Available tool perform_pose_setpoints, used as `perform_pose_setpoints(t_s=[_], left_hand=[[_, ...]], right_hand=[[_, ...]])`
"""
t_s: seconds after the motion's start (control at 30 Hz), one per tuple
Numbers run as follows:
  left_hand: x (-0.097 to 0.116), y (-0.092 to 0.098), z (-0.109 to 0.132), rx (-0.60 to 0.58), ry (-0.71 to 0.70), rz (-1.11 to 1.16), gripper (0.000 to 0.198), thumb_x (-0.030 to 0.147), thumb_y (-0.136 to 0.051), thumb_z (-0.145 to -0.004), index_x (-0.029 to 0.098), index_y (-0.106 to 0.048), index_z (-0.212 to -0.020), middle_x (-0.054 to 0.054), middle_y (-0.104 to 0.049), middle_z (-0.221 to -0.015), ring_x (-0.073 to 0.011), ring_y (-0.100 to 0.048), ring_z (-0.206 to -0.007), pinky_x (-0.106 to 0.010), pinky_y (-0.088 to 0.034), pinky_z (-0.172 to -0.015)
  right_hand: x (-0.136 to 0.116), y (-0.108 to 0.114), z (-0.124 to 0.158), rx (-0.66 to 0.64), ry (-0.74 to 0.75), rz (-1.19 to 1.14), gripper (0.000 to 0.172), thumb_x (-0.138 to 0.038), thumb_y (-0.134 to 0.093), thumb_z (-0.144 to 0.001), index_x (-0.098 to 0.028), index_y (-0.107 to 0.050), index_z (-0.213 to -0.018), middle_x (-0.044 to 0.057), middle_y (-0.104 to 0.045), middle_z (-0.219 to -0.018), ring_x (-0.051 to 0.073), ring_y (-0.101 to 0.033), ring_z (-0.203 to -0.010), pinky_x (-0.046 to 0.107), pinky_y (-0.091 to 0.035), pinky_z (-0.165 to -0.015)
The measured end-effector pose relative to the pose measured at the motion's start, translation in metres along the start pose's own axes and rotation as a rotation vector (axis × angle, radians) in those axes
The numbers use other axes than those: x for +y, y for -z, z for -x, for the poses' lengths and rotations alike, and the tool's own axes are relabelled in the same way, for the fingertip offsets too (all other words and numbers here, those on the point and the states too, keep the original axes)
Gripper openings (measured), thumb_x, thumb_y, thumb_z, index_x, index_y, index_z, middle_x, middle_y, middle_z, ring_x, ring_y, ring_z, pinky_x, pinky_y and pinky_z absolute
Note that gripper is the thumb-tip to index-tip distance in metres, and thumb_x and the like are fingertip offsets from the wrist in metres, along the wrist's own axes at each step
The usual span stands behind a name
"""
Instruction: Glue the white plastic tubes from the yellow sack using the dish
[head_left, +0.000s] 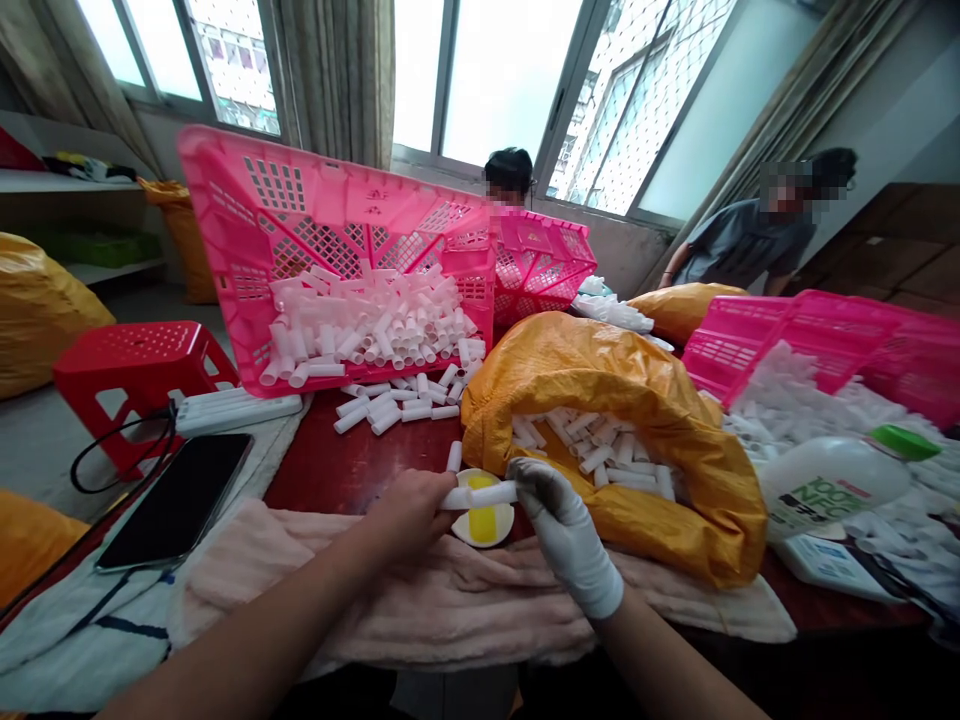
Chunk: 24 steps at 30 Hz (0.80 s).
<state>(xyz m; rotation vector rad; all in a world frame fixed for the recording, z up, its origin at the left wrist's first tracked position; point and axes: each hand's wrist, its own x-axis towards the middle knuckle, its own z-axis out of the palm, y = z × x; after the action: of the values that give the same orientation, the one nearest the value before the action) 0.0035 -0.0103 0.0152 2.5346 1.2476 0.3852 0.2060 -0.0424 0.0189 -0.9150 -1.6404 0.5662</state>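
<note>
The held tubes (493, 494) and the glove (576, 555) on the right hand (559, 525) are white. The near dish (505, 522) is white with a yellow centre. The far left basket (379, 200) is pink with a lattice pattern. The sack (570, 360) is orange-yellow. The table (307, 465) is dark red; the near cloth (480, 605) is pale pink. The right bottle (829, 480) is white, with a green cap (904, 443).

A black phone (178, 500) lies on a pale towel (124, 655), near left; a red stool (146, 365) stands beyond it; a green-capped bottle (832, 480) tilts at right; curtains (337, 80) hang beside the far windows (502, 80).
</note>
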Motion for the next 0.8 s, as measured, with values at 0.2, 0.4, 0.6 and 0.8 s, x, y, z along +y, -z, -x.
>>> perform_pose_setpoints(t_s=[0.2, 0.4, 0.6, 0.8], left_hand=[[0.013, -0.004, 0.005, -0.061, -0.026, 0.009, 0.024, 0.041, -0.041, -0.081, 0.020, -0.053, -0.082, -0.001, -0.062, -0.073, -0.0150, -0.057, -0.066, -0.022, -0.036, -0.057], [0.037, -0.004, 0.008, -0.050, 0.076, -0.137, 0.018, 0.029, -0.044, -0.077, 0.016, -0.057, -0.078, -0.006, -0.063, -0.069, -0.0180, -0.057, -0.063, -0.027, -0.038, -0.059], [0.039, 0.010, 0.011, -0.460, -0.084, 0.452, 0.032, 0.048, -0.048, -0.075, 0.019, -0.060, -0.080, 0.004, -0.058, -0.067, -0.0093, -0.052, -0.060, -0.017, -0.037, -0.054], [0.009, 0.034, -0.030, -0.353, -0.146, 0.347, 0.031, 0.035, -0.038, -0.083, 0.024, -0.055, -0.106, 0.000, -0.060, -0.086, -0.0122, -0.053, -0.074, -0.020, -0.040, -0.065]], right_hand=[[-0.019, 0.003, -0.011, -0.377, 0.204, 0.261, 0.020, -0.015, -0.044, -0.083, -0.021, -0.051, -0.101, 0.007, -0.057, -0.105, 0.018, -0.053, -0.098, 0.035, -0.044, -0.086], [-0.013, -0.016, -0.004, -0.232, -0.299, 0.415, 0.039, -0.041, -0.033, -0.089, -0.018, -0.049, -0.061, -0.001, -0.050, -0.053, 0.010, -0.047, -0.048, 0.021, -0.036, -0.045], [-0.036, -0.009, 0.003, -0.337, 0.067, 0.443, 0.038, -0.034, -0.031, -0.090, -0.017, -0.052, -0.062, 0.000, -0.051, -0.054, 0.010, -0.047, -0.051, 0.022, -0.036, -0.051], [-0.065, 0.083, 0.037, -0.005, -0.078, 0.616, 0.020, -0.036, -0.050, -0.082, -0.020, -0.059, -0.089, 0.005, -0.066, -0.080, 0.016, -0.061, -0.067, 0.024, -0.048, -0.060]])
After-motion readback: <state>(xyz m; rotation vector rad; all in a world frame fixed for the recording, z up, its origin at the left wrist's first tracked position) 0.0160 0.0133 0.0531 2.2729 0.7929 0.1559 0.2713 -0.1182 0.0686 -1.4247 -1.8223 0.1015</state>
